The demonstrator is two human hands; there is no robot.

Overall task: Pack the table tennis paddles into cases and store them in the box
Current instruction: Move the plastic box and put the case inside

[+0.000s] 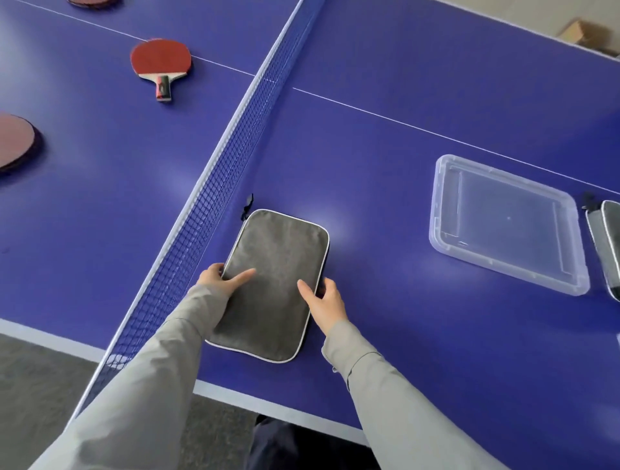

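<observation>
**Both hands on grey case beside the net**

Head view. A grey paddle case [273, 285] with pale piping lies flat on the blue table [385, 167], just right of the net [214, 188], its long axis running away from the person. A dark zipper pull [247, 206] sticks out at its far left corner.

Left hand [219, 276]: grips the case's left edge, thumb on top of the fabric, fingers curled around the side. Right hand [323, 300]: grips the right edge likewise, thumb on top, fingers wrapped under the rim. Whether the case is lifted or resting cannot be told. Both sleeves are light grey.

A clear plastic box [506, 224] sits on the table well to the right of the case. Just beyond it, at the frame's right edge, lies a second case [609, 241], partly cut off.

Across the net: a red paddle [161, 62] lies flat, handle toward the person; another paddle [15, 142] is cropped at the left edge; a third [94, 2] shows only at the top edge.
</observation>
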